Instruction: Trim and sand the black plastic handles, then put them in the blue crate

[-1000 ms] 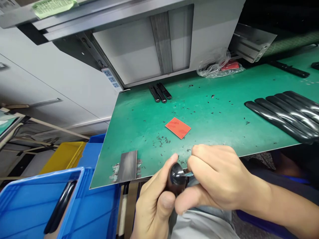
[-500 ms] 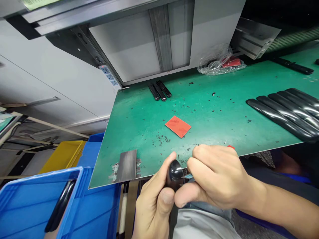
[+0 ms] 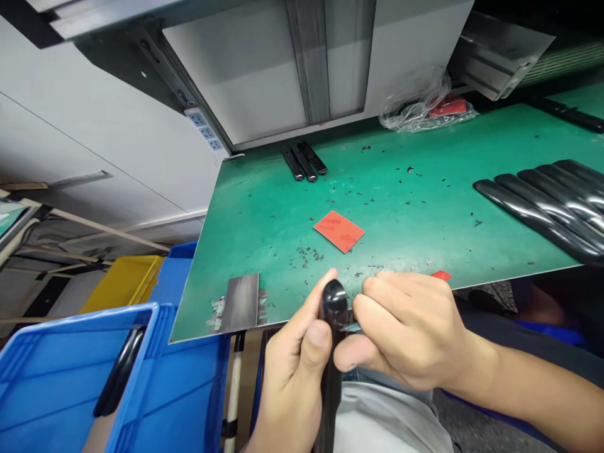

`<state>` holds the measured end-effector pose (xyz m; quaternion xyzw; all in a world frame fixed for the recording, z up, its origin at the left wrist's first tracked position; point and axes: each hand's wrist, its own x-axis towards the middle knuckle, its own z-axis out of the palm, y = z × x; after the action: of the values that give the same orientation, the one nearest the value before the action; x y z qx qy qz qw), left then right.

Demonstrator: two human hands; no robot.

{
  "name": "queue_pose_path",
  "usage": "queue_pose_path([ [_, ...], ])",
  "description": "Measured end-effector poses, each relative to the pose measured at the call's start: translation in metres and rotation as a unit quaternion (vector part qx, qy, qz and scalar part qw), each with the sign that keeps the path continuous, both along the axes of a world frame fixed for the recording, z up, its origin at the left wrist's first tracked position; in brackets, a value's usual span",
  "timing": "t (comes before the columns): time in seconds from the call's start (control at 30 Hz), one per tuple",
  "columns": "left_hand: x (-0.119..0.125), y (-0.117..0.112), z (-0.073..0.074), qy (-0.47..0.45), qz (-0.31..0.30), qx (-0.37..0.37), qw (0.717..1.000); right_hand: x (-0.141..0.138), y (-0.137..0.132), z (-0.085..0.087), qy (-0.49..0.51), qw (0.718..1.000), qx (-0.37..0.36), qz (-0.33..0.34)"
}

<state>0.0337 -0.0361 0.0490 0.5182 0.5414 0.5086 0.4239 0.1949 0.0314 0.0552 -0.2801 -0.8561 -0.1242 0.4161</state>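
Note:
My left hand (image 3: 297, 365) is wrapped round a long, glossy black plastic part (image 3: 334, 305) with a rounded end. The part stands roughly upright at the table's near edge, its rounded end up and its lower length reaching down toward my lap. Close by its right side, my right hand (image 3: 406, 327) is closed in a pinch with the thumb near the part. A thin, bluish metallic blade (image 3: 352, 327) shows between my right fingers and the part; most of it is hidden in the grip. Just beyond the hands lies a red rectangular sheet (image 3: 340, 231) on the green tabletop (image 3: 264, 251).
Several long black parts (image 3: 542, 211) lie in a row at right. Three narrow black pieces (image 3: 304, 162) rest at the back, left of a clear plastic bag (image 3: 415, 107). A grey plate (image 3: 240, 302) sits at the near left corner. Blue bins (image 3: 155, 314) stand left; black scraps dot the table.
The black part now stands more upright, with more of its length showing below my left thumb. The right hand stays beside it with the blade. The whole view has shifted slightly.

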Motion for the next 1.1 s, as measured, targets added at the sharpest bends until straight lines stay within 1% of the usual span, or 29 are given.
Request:
queue_pose_path([
  [0.17, 0.004, 0.004, -0.001, -0.11, 0.004, -0.054, 0.992, 0.0, -0.002, -0.005, -0.011, 1.0, -0.001, -0.014],
  [0.3, 0.005, 0.005, -0.004, -0.147, -0.005, -0.061, 0.987, 0.0, -0.005, -0.011, -0.024, 1.0, -0.016, -0.006],
  [0.4, 0.003, 0.006, -0.007, -0.148, -0.02, -0.066, 0.987, 0.0, -0.007, -0.016, -0.027, 0.999, -0.022, -0.005],
  [0.5, 0.003, 0.008, -0.009, -0.127, 0.006, -0.057, 0.99, -0.003, -0.009, -0.021, -0.027, 0.999, -0.028, 0.003],
  [0.63, 0.003, 0.01, -0.007, -0.096, 0.004, -0.053, 0.994, -0.007, -0.013, -0.028, -0.016, 0.999, -0.042, 0.011],
  [0.77, 0.002, 0.013, -0.006, -0.045, 0.028, -0.049, 0.997, -0.01, -0.02, -0.034, -0.01, 0.998, -0.05, 0.022],
  [0.87, -0.001, 0.015, -0.009, -0.02, 0.013, -0.035, 0.999, -0.012, -0.024, -0.039, -0.006, 0.998, -0.059, 0.03],
  [0.97, -0.002, 0.016, -0.012, -0.057, -0.002, -0.041, 0.998, -0.011, -0.026, -0.042, -0.01, 0.997, -0.067, 0.032],
  [1.1, 0.002, 0.017, -0.012, -0.121, 0.03, -0.086, 0.988, -0.011, -0.029, -0.046, -0.011, 0.998, -0.065, 0.025],
])
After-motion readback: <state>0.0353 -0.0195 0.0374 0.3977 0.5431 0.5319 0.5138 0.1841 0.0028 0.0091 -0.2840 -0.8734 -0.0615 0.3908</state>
